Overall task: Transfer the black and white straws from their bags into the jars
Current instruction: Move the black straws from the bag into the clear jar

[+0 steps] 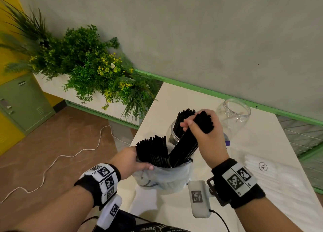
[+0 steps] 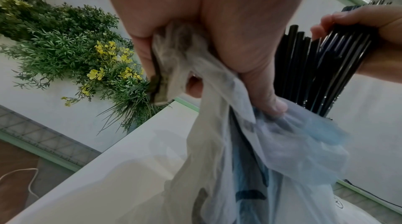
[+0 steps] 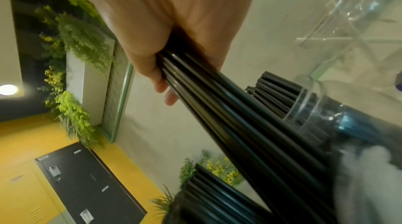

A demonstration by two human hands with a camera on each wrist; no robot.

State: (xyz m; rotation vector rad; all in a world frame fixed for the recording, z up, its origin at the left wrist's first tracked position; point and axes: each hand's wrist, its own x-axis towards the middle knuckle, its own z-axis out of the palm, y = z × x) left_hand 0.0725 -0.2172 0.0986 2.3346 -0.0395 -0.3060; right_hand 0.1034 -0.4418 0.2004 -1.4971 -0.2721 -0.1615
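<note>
White desk against a grey wall: I am pulling black straws out of their bag.
My left hand is gripping the bag rim; my right hand is clenching a bundle of black straws, its lower ends still inside. Yanking could snag the plastic, topple the bag, or spill loose straws. I am counting two jars: one part-filled, one empty; one pack of white straws is lying flat beside it.
</note>
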